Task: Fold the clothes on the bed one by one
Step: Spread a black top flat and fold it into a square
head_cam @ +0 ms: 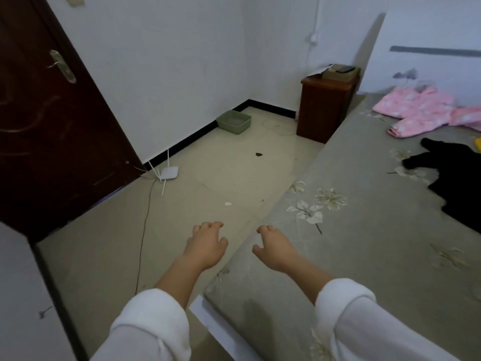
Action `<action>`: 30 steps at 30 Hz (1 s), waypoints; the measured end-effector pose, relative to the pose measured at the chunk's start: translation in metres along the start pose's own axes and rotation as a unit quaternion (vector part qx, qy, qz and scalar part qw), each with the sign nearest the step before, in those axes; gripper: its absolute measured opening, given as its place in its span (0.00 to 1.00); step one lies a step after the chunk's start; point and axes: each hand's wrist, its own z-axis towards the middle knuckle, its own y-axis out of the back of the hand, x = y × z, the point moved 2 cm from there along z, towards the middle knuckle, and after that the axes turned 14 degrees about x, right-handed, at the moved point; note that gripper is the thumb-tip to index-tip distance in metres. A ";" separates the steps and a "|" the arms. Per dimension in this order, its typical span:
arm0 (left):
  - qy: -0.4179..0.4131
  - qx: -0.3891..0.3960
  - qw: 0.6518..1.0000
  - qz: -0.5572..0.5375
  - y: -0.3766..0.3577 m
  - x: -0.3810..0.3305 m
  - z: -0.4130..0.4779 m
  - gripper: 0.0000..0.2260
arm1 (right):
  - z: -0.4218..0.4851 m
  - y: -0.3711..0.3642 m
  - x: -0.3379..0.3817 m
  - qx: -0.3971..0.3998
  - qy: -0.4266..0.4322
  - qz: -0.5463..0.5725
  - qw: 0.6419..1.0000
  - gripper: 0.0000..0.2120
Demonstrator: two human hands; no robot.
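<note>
The left hand (207, 243) and right hand (276, 247) reach forward side by side, palms down, out of white sleeves (148, 324). The left hand's fingers (208, 226) are loosely curled and slightly spread, holding nothing; it hangs over the floor (234, 173) just off the bed's left edge. The right hand's fingers (268, 229) are bent the same way, also holding nothing, above the bed (364, 256) close to that same edge.

The bed has a grey-green sheet printed with pale flowers. The clothes lie unfolded, well apart from both hands. A pink patterned garment (416, 110) is spread near the far end by the white headboard (429, 29). A black garment (447, 175) lies crumpled toward the right side, nearer than the pink one. A sliver of something yellow (478, 145) shows at the picture's right border.

Beside the bed's far left corner stands a brown nightstand (325, 108) with a box (339, 71) on top; any print on it is too blurred to read. On the floor sit a green tray (233, 121) in the room's corner and a white router (169, 173) with antennae by the dark wooden door (52, 121).
</note>
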 end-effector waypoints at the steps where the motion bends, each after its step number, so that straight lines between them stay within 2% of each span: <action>1: -0.002 -0.002 1.000 0.001 0.014 0.010 0.014 0.22 | 0.017 0.007 0.010 0.000 -0.004 0.001 1.000 0.25; 5: -0.007 0.001 1.000 0.002 0.064 0.048 0.064 0.22 | 0.079 0.026 0.046 0.005 -0.023 0.000 1.000 0.25; 11: -0.049 0.010 0.999 0.015 0.134 0.102 0.157 0.21 | 0.183 0.058 0.090 -0.028 -0.054 0.023 0.998 0.24; 20: -0.139 0.067 0.987 0.048 0.239 0.168 0.301 0.21 | 0.320 0.095 0.141 -0.099 -0.165 0.142 0.971 0.25; 25: -0.184 0.105 0.976 0.057 0.254 0.146 0.371 0.20 | 0.344 0.109 0.142 -0.127 -0.231 0.166 0.950 0.25; 30: -0.264 0.174 0.945 0.085 0.232 0.070 0.420 0.21 | 0.329 0.135 0.096 -0.145 -0.328 0.184 0.915 0.25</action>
